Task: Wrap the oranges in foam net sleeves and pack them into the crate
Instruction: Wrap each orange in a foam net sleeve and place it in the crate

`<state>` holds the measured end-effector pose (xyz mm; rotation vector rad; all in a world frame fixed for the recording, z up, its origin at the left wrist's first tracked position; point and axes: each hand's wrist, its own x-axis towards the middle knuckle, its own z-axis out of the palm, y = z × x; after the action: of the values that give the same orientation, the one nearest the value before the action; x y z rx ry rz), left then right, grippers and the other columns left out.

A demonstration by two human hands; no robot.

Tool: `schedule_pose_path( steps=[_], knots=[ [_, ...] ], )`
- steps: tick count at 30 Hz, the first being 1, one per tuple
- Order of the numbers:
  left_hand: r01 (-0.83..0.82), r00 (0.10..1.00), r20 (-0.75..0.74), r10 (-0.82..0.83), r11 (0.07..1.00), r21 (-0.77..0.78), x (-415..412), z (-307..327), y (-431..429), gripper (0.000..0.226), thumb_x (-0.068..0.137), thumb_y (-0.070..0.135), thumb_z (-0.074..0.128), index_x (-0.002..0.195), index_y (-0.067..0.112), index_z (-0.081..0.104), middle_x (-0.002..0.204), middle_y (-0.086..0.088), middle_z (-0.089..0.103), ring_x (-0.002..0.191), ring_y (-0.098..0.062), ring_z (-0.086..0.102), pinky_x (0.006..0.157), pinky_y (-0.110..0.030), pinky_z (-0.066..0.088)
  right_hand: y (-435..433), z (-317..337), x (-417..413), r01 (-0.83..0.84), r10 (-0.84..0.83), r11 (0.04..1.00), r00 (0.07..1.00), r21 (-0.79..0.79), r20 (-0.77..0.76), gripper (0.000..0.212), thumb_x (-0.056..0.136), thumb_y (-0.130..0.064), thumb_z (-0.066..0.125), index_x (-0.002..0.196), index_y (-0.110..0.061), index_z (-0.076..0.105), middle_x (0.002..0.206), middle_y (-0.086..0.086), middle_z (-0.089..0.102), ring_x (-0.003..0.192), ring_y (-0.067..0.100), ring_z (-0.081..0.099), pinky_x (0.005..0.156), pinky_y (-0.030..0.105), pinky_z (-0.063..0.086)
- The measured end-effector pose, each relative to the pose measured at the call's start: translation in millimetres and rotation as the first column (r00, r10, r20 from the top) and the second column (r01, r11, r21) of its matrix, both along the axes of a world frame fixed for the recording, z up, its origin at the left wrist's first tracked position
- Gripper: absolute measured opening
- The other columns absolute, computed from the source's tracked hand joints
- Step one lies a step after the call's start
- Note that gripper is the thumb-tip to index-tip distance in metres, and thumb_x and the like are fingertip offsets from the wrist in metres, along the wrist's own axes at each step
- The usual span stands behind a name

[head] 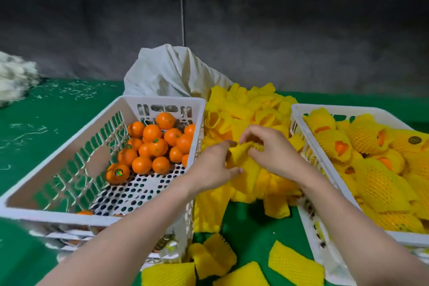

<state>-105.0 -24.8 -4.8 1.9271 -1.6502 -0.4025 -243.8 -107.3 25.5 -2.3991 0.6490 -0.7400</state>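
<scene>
Bare oranges (155,144) are heaped in the far right corner of the white crate (58,210) on the left. Between the two crates lies a pile of yellow foam net sleeves (246,109). Over that pile both hands meet on one yellow sleeve (243,158). My left hand (214,169) grips its left side, thumb underneath. My right hand (270,148) pinches its top edge with fingertips. The white crate (311,148) on the right holds several oranges wrapped in yellow sleeves (376,169).
A white plastic bag (171,72) stands behind the sleeve pile. Loose sleeves (216,255) lie on the green table surface (34,127) near me. A white fluffy heap (14,76) sits at the far left. A grey wall runs behind the table.
</scene>
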Motion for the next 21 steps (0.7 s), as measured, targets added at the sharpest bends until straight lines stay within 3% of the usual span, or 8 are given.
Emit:
schedule_pose_path(
  steps=[1,3,8,10,13,15,18,21],
  knots=[
    [-0.020,1.000,-0.013,0.019,0.997,-0.078,3.5,4.1,0.2,0.020,0.083,0.029,0.072,0.092,0.018,0.057,0.077,0.002,0.053,0.074,-0.014,0.050,0.063,-0.028,0.034,3.7,10.7,3.1,0.005,-0.005,1.000,0.999,-0.004,0.039,0.029,0.076,0.010,0.060,0.092,-0.015,0.059,0.085,-0.017,0.057,0.080,-0.004,0.053,0.073,0.002,0.037],
    [-0.077,0.995,-0.071,0.064,0.978,-0.196,16.9,9.3,1.0,0.032,0.082,0.024,0.072,0.065,0.020,0.045,0.059,0.006,0.041,0.055,-0.007,0.038,0.049,-0.024,0.023,7.3,18.5,15.8,0.071,-0.075,0.997,0.991,0.038,0.107,0.028,0.080,-0.002,0.068,0.098,-0.018,0.053,0.089,-0.018,0.055,0.085,-0.003,0.053,0.070,0.000,0.036],
    [-0.125,0.992,-0.040,0.119,0.955,-0.270,68.3,18.8,18.6,0.038,0.081,0.024,0.073,0.059,0.018,0.042,0.054,0.004,0.038,0.047,-0.007,0.038,0.045,-0.018,0.030,14.9,5.1,85.2,0.140,-0.145,0.989,0.978,0.047,0.152,0.016,0.085,-0.023,0.067,0.081,-0.010,0.058,0.072,-0.003,0.050,0.068,0.009,0.043,0.062,0.027,0.034],
    [-0.099,0.979,-0.195,0.064,0.980,-0.175,101.3,26.9,29.0,0.039,0.082,0.038,0.070,0.061,0.011,0.052,0.052,0.004,0.045,0.043,-0.003,0.043,0.043,-0.014,0.032,21.8,-3.4,119.5,0.112,-0.126,0.991,0.967,0.073,0.220,0.018,0.090,-0.018,0.060,0.075,-0.015,0.050,0.067,-0.005,0.044,0.060,0.005,0.038,0.057,0.024,0.030],
    [-0.364,0.656,-0.734,0.179,0.926,-0.100,161.9,31.9,32.4,0.049,0.090,0.056,0.050,0.067,0.016,0.064,0.061,0.004,0.063,0.058,-0.009,0.058,0.054,-0.020,0.044,32.7,-16.5,169.4,0.112,-0.205,0.941,0.939,0.320,0.275,0.007,0.094,-0.019,0.051,0.090,-0.017,0.056,0.088,-0.006,0.056,0.080,0.003,0.050,0.072,0.026,0.037],
    [-0.557,0.494,-0.820,0.288,0.830,-0.044,198.2,21.7,23.8,0.039,0.096,0.041,0.048,0.072,0.014,0.062,0.063,0.000,0.063,0.057,-0.015,0.055,0.051,-0.024,0.041,40.7,-28.1,198.7,0.150,-0.300,0.841,0.929,0.519,0.217,0.016,0.093,-0.019,0.048,0.097,-0.010,0.061,0.098,0.001,0.060,0.090,0.016,0.053,0.079,0.031,0.041],
    [-0.523,0.631,-0.644,0.432,0.850,0.058,225.5,-6.1,6.2,0.019,0.089,0.009,0.057,0.071,0.008,0.063,0.076,-0.013,0.065,0.058,-0.017,0.056,0.043,-0.021,0.043,50.1,-37.0,221.8,0.153,-0.401,0.688,0.895,0.709,0.196,0.032,0.087,-0.013,0.047,0.056,-0.017,0.036,0.056,-0.003,0.033,0.056,0.015,0.030,0.050,0.025,0.024],
    [-0.317,0.807,-0.474,0.353,0.935,0.158,225.3,-34.0,-23.3,0.013,0.088,-0.003,0.055,0.088,0.001,0.067,0.089,-0.018,0.065,0.073,-0.024,0.061,0.057,-0.028,0.048,44.2,-43.2,226.2,0.183,-0.432,0.651,0.887,0.737,0.161,0.039,0.085,-0.009,0.046,0.055,-0.020,0.024,0.053,-0.003,0.020,0.053,0.014,0.019,0.044,0.025,0.015]
  ],
)
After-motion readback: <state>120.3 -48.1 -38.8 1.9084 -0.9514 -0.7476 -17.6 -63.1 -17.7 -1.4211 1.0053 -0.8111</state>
